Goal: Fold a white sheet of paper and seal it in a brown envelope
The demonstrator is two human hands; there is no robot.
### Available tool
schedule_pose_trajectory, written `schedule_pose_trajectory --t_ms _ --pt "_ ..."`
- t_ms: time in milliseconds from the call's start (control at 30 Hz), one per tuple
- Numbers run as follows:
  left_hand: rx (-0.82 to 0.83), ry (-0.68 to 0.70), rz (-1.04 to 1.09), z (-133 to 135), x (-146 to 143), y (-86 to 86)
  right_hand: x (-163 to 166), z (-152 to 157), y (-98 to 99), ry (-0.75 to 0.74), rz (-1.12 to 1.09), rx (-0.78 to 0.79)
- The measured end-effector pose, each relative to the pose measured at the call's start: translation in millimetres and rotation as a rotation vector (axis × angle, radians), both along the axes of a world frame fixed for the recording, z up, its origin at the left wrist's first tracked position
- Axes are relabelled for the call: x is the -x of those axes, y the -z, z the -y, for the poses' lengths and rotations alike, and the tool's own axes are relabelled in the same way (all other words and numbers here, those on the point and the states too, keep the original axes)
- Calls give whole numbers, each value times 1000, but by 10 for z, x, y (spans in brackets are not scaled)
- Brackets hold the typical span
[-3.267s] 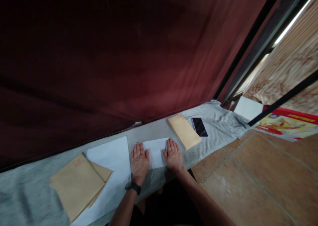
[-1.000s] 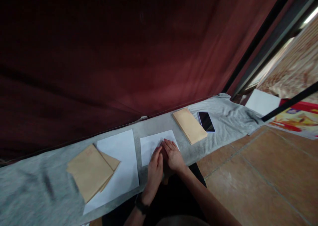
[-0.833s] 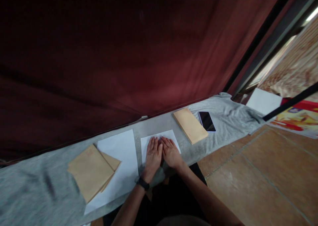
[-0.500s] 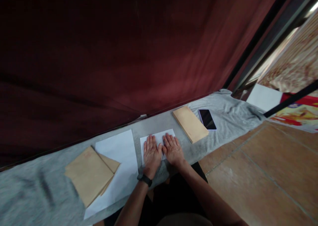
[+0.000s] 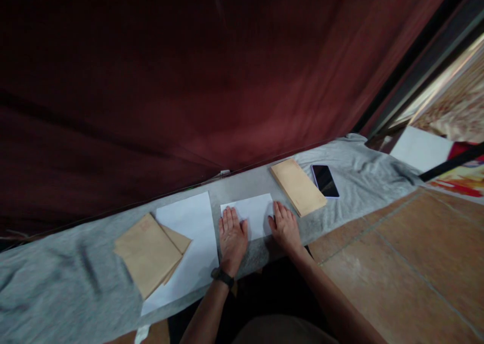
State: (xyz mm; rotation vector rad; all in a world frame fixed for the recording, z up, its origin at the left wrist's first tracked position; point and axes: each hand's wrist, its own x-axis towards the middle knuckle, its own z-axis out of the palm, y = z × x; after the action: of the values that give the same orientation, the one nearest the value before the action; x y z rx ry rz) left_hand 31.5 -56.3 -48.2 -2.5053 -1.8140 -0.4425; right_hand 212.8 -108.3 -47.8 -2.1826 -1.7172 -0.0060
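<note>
A white sheet of paper (image 5: 257, 214), apparently folded, lies on the grey cloth in front of me. My left hand (image 5: 232, 237) rests flat on its left part, fingers stretched out and pointing away from me. At the paper's right edge lies my right hand (image 5: 286, 227), palm down with the fingers extended; the thumb touches or nearly touches the edge. To the right is a stack of brown envelopes (image 5: 298, 187). On the left, more brown envelopes (image 5: 149, 253) lie partly over larger white paper (image 5: 200, 228).
A phone (image 5: 325, 181) with a dark screen lies right of the envelope stack. Grey cloth (image 5: 366, 167) covers the long narrow surface. Behind it hangs a dark red curtain (image 5: 212, 92). Tiled floor (image 5: 385, 258) shows at the right, with a black bar (image 5: 454, 163) above it.
My right hand has slid right, from the middle of the folded paper to its right edge. My left hand stays on the left part. The whole view has shifted slightly.
</note>
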Motion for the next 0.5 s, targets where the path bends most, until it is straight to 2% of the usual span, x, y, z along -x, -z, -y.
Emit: schedule_pose_trajectory --t_ms 133,233,367,500 --pt "2 19 21 -10 15 -5 -64 -50 -154 74 -164 116" --pt "-3 48 31 -17 49 -10 -115 -144 -240 169 -428 188" --pt "7 129 51 -9 108 -28 -202 -219 -265 267 -943 136" --pt "5 172 110 60 142 -69 -245 -148 -258 250 -1186 113"
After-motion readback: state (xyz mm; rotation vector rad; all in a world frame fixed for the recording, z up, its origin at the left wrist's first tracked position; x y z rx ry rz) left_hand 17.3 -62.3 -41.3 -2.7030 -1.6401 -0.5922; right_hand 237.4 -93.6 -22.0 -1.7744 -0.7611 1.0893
